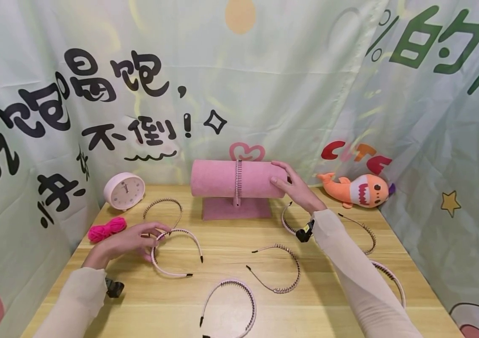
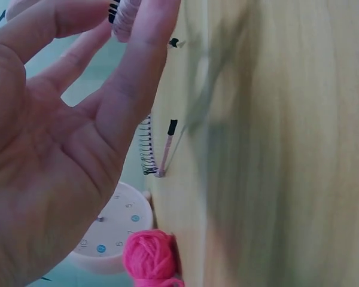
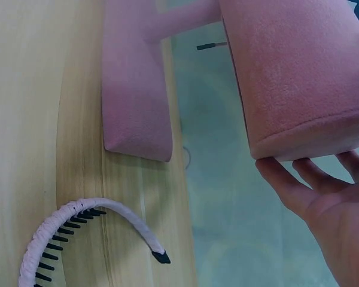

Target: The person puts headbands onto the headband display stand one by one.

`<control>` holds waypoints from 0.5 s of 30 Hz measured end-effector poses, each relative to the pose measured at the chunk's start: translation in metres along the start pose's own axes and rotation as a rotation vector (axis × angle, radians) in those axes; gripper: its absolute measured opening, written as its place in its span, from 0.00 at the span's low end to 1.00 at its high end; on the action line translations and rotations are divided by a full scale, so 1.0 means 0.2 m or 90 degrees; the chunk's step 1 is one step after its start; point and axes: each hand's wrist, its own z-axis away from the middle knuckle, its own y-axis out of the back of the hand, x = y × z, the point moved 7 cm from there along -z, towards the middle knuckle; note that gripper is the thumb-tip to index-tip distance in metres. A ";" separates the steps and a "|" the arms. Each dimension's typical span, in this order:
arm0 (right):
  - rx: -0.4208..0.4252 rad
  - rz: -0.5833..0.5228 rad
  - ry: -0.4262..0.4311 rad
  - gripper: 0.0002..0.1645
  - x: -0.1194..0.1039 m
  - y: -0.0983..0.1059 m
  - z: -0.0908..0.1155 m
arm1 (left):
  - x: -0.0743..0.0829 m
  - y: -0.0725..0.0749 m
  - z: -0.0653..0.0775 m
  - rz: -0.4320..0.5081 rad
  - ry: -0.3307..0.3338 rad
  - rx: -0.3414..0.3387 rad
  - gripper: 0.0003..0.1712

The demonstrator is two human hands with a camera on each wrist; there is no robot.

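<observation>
In the head view, my left hand (image 1: 135, 240) pinches a pink toothed headband (image 1: 197, 242) by its curved side, its two black tips pointing right. The left wrist view shows a short piece of this headband (image 2: 127, 21) between thumb and fingers. Behind it lies another headband (image 1: 163, 200). At the back stands a pink plush roll display stand (image 1: 214, 178) with one headband (image 1: 238, 182) around the middle of its roll. My right hand (image 1: 298, 190) holds the roll's right end, thumb on the front and fingers over the top and end.
Several more headbands lie about the table, such as one front centre (image 1: 254, 307), one right of centre (image 1: 297, 267) and one by the right wrist (image 3: 39, 239). A pink clock (image 1: 124, 191) and pink yarn (image 1: 107, 229) sit left. An orange plush toy (image 1: 355, 190) sits back right.
</observation>
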 end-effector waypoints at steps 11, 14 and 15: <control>-0.002 -0.001 0.000 0.40 0.00 0.00 0.00 | -0.05 0.03 0.03 0.052 0.018 0.036 0.26; -0.001 0.000 0.000 0.40 0.00 0.00 0.01 | -0.04 0.03 0.03 0.063 0.011 0.040 0.25; 0.000 -0.001 0.001 0.40 0.00 0.00 0.01 | -0.03 0.03 0.03 0.061 0.004 0.040 0.25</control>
